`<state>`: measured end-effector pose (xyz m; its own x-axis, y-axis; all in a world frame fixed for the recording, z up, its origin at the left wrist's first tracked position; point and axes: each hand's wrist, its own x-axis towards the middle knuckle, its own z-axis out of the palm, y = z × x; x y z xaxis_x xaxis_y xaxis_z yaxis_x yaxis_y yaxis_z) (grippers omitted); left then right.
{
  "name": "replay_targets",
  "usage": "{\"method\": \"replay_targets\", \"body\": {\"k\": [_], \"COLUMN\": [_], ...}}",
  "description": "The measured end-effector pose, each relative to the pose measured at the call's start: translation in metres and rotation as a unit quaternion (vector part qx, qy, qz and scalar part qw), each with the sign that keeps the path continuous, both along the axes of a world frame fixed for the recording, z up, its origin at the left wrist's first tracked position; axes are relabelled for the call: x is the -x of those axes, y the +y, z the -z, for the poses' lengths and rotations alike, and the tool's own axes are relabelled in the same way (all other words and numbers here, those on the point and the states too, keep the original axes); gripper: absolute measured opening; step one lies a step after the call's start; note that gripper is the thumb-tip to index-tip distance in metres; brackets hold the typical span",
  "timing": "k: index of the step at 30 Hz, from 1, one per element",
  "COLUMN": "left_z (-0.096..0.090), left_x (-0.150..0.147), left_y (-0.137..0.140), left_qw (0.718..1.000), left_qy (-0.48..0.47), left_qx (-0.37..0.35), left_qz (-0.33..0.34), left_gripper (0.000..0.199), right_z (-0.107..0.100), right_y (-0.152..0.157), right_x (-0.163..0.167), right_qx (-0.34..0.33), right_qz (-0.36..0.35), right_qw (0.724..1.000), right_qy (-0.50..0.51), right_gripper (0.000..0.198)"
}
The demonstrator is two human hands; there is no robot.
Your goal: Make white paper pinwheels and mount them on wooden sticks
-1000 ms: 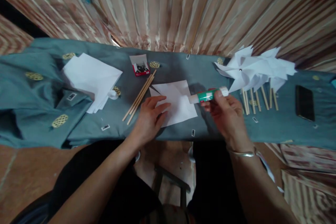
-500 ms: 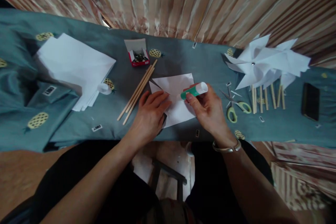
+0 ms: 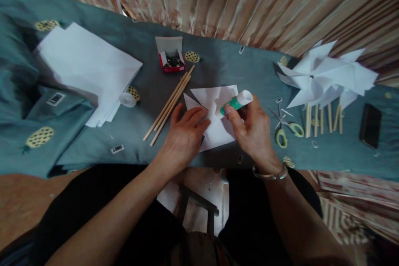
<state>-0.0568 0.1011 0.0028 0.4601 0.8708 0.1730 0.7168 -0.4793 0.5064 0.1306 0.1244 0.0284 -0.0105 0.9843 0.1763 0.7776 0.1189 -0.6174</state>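
In the middle of the table lies a square sheet of white paper (image 3: pixel 215 137), slit in from its corners. My right hand (image 3: pixel 252 131) grips a green and white glue stick (image 3: pixel 236 103), tilted with its lower end at the paper's middle. Whether the tip touches the sheet I cannot tell. My left hand (image 3: pixel 183 133) rests on the left part of the paper, fingers stretched out and holding nothing. Several thin wooden sticks (image 3: pixel 171 106) lie just left of it.
White sheets (image 3: pixel 90 62) and a small white cap (image 3: pixel 127 99) lie left. An open red box of small metal pieces (image 3: pixel 172 59) stands at the back. Right are scissors (image 3: pixel 282 124), paper pinwheels (image 3: pixel 311 77) on sticks and a dark phone (image 3: pixel 370 125).
The glue stick has shifted slightly over the paper and now tilts more steeply. My left hand stays on the sheet. The camera view has turned a little.
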Motion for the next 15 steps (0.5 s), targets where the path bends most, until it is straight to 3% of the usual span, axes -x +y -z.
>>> {"method": "replay_targets", "body": {"k": [15], "left_z": [0.0022], "left_x": [-0.0016], "left_y": [-0.0009], "left_qw": [1.0], "left_qy": [-0.001], "left_qx": [-0.012], "left_qz": [-0.006], "left_gripper": [0.041], "right_z": [-0.0016], "right_y": [-0.0027], "right_x": [0.0084], "right_qx": [-0.001], "right_qz": [-0.017], "right_qw": [1.0], "right_qy": [-0.022], "right_gripper": [0.031]}}
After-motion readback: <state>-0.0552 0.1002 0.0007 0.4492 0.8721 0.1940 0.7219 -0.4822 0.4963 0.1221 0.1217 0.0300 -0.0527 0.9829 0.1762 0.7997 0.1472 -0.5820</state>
